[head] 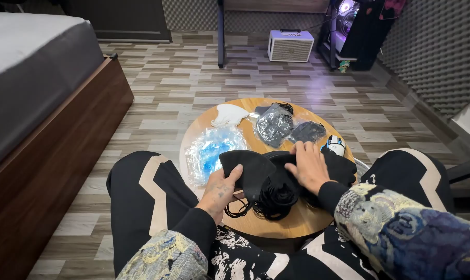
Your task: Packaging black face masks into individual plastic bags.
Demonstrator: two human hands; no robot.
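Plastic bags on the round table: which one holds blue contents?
The clear bag at the table's left edge, beside the left hand; its contents are light blue. The two bags farther back hold dark contents.

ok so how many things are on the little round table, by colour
black face masks in the loose pile under both hands: too overlapped to count, taken as 1 pile
clear bags of black masks: 2
clear bag of blue masks: 1
white mask: 1
white computer mouse: 1
total: 6
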